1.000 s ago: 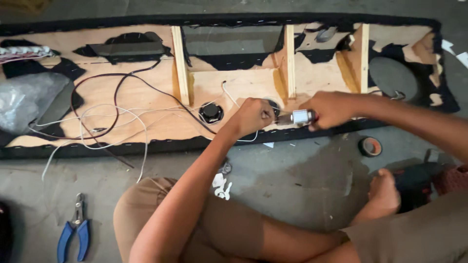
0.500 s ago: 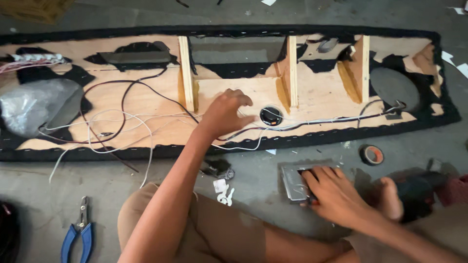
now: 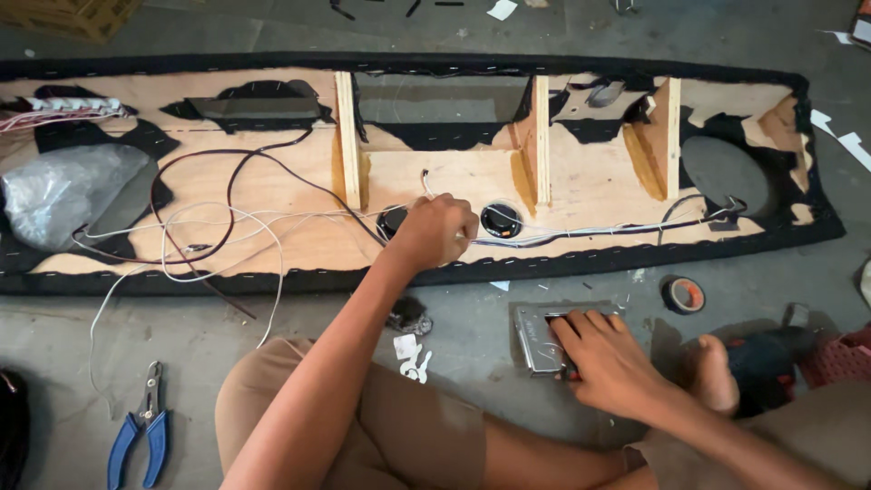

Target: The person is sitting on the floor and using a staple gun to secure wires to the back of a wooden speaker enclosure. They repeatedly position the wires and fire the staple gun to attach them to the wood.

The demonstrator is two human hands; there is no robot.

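Note:
A long plywood panel (image 3: pixel 272 195) edged in black fabric lies on the concrete floor, with wooden ribs and several cut-outs. My left hand (image 3: pixel 437 231) rests on it, closed around a bundle of white wires (image 3: pixel 581 234) between two small round black speakers (image 3: pixel 501 220). My right hand (image 3: pixel 606 354) is down on the floor nearer to me, fingers laid over a flat grey metal box (image 3: pixel 535 338). Whether it grips the box I cannot tell.
Loose white and dark wires (image 3: pixel 195 240) trail over the panel's left half beside a clear plastic bag (image 3: pixel 63 195). Blue-handled pliers (image 3: pixel 138 436) lie on the floor at left. A tape roll (image 3: pixel 682 294) and a dark power drill (image 3: pixel 771 356) sit at right by my foot (image 3: pixel 715 374).
My right hand left the panel and came down to the grey box on the floor. My left hand shifted left along the wires between the round speakers.

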